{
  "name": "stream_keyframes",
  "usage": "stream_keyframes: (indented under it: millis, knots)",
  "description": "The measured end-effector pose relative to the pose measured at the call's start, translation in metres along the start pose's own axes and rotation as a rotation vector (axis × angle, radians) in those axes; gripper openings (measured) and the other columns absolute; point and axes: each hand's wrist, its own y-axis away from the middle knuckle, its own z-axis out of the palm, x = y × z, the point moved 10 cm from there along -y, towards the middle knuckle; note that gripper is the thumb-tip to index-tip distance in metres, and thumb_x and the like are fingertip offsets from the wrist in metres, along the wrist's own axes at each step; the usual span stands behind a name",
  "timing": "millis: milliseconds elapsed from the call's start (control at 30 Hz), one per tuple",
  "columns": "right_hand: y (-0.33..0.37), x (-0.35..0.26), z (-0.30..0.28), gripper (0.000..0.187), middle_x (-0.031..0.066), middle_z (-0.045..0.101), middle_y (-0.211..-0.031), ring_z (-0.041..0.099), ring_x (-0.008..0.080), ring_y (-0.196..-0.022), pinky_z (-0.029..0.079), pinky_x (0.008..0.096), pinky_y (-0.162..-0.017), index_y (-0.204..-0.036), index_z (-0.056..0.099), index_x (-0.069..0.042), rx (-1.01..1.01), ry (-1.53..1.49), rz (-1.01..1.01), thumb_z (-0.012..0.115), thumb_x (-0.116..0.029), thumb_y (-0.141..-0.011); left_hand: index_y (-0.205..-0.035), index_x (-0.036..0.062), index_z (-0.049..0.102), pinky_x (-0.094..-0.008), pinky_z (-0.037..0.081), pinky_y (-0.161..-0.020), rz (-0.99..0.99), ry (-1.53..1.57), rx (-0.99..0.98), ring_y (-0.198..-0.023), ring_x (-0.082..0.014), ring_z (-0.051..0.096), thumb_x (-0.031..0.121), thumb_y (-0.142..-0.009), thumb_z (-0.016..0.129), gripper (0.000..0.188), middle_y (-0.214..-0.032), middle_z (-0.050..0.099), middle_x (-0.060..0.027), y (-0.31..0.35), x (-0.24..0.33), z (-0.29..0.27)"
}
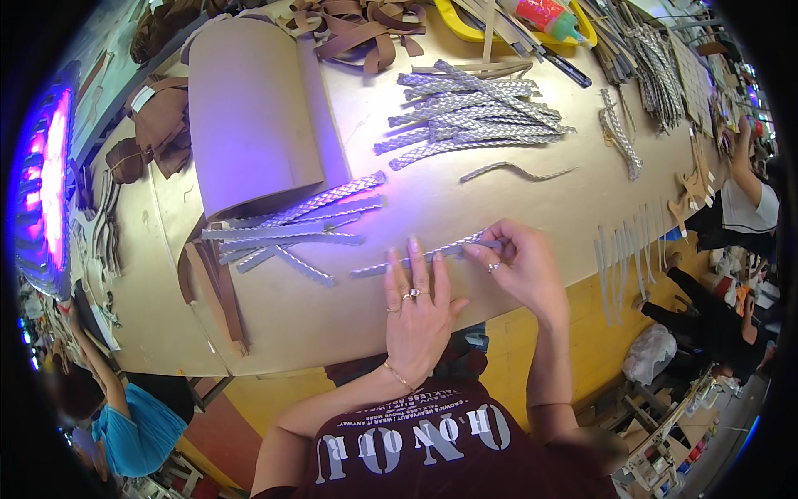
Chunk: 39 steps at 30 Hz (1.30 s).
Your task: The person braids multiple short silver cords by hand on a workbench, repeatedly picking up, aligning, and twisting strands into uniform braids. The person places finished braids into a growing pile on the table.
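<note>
A narrow grey strap with a braided face (370, 270) lies on the table in front of me. My left hand (418, 308) rests flat across it, fingers stretched out and pressing it down. At the strap's right end, my right hand (519, 262) pinches it between thumb and fingers. Left of my hands is a loose pile of grey strips and braided straps (291, 229). Farther off lies a larger stack of silver braided straps (478, 112), with one thin braided piece (519, 172) on the near side of it.
A large curled tan sheet (253, 116) stands at the left, with brown strips (220, 291) beside it. Beyond are more brown strips (370, 29) and a yellow tray (465, 29) holding a red bottle. Thin grey strips (619, 266) hang at the right edge. Other people work on both sides.
</note>
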Motion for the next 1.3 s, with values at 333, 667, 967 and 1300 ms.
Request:
stream_keyframes:
  millis: [333,667,967,1300]
  knots:
    - [0.001,0.003,-0.005,0.015,0.0017,0.062,-0.066,0.05,0.0055,-0.057,0.04,0.0243,-0.051,-0.091,0.068,0.002,0.099,-0.006,-0.01,0.074,-0.012,-0.09,-0.144,-0.0075,0.041,-0.0511,0.026,-0.119,0.049,0.077,-0.052,-0.147,-0.0398,0.029,0.043,-0.09,0.066,0.078,-0.16,0.026,-0.0247,-0.005,0.0,0.006]
    - [0.001,0.0,-0.005,0.018,0.0111,0.067,-0.075,0.065,0.0285,-0.069,0.05,0.0404,-0.065,-0.086,0.068,-0.005,0.11,0.11,0.035,0.072,-0.022,-0.088,-0.147,-0.0038,0.039,-0.0609,0.022,-0.118,0.038,0.018,-0.025,-0.145,-0.0544,0.021,0.044,-0.086,0.07,0.084,-0.16,0.022,-0.0283,-0.009,0.012,0.007]
    - [0.005,0.012,-0.014,0.016,0.0033,0.062,-0.066,0.052,0.0066,-0.058,0.043,0.0244,-0.054,-0.085,0.068,0.002,0.259,-0.082,0.007,0.075,-0.012,-0.089,-0.146,0.0037,0.044,-0.0635,0.025,-0.115,0.031,-0.092,0.003,-0.141,-0.057,0.026,0.052,-0.089,0.064,0.076,-0.157,0.027,-0.0305,-0.014,0.018,0.005]
    - [0.005,0.011,-0.019,0.02,0.0117,0.063,-0.068,0.06,0.0248,-0.059,0.047,0.0363,-0.057,-0.081,0.067,-0.001,0.269,-0.016,0.035,0.075,-0.018,-0.088,-0.144,0.0071,0.048,-0.0626,0.031,-0.113,0.052,-0.178,-0.002,-0.138,-0.0565,0.034,0.055,-0.09,0.062,0.073,-0.154,0.031,-0.0311,-0.013,0.02,0.004]
